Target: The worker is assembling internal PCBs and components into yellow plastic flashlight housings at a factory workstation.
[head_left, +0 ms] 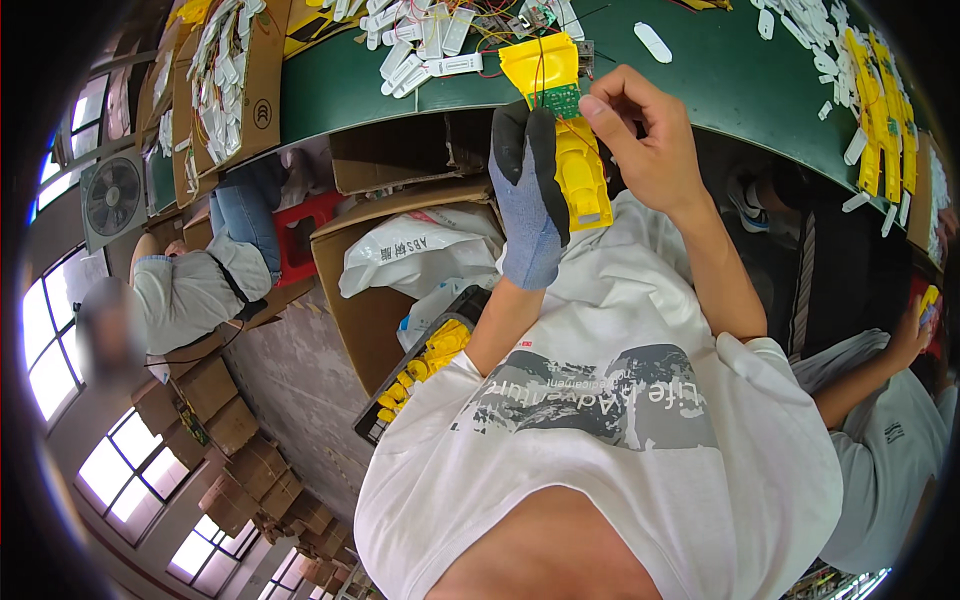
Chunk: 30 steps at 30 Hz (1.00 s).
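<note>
My left hand (524,200), in a grey-blue glove with black fingers, is closed around a long yellow plastic housing (584,185) held at the table's near edge. A small green circuit board (562,101) lies in the upper part of the housing. Thin dark and reddish wires (541,62) run over the board and up toward the table. Bare, my right hand (655,150) is beside the board's right edge, with thumb and forefinger pinched together and the other fingers curled. Whatever it pinches is too small to make out.
White plastic pieces with wires (430,45) are heaped on the green table (690,85). Several yellow housings (880,120) lie at its right end. Below stand a cardboard box (350,275) with a white bag and a crate of yellow parts (425,365). Co-workers sit on both sides.
</note>
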Motion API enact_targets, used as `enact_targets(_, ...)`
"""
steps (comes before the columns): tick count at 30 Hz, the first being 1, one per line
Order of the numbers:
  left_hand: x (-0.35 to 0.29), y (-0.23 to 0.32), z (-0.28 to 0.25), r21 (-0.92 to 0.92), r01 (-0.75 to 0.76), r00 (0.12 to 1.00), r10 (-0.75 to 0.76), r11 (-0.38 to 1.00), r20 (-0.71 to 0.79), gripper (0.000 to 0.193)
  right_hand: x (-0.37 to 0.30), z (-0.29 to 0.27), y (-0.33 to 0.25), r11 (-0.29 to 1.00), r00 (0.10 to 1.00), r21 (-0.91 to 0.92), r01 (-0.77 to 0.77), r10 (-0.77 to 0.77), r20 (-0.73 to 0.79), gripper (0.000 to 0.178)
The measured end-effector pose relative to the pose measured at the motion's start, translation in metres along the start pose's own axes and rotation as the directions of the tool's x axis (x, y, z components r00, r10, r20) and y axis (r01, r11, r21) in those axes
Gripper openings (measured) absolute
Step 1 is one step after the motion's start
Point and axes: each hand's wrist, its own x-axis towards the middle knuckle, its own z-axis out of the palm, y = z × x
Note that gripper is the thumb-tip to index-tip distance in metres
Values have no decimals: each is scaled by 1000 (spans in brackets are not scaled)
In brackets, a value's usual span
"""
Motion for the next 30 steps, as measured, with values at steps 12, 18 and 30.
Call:
enact_targets(12,-8,-8,-1,138,-106,994,101,985,40,19,-10,10,5,978,999,209,-31,37,-26,20)
enact_targets(18,-14,-12,3,-103,61,996,-54,993,66,47,0,-31,4,991,990,18,-132,131,56,18)
enact_targets(30,3,-38,2,-127,63,972,-32,990,234,55,55,-142,34,375,777,-746,-550,-98,-622,35)
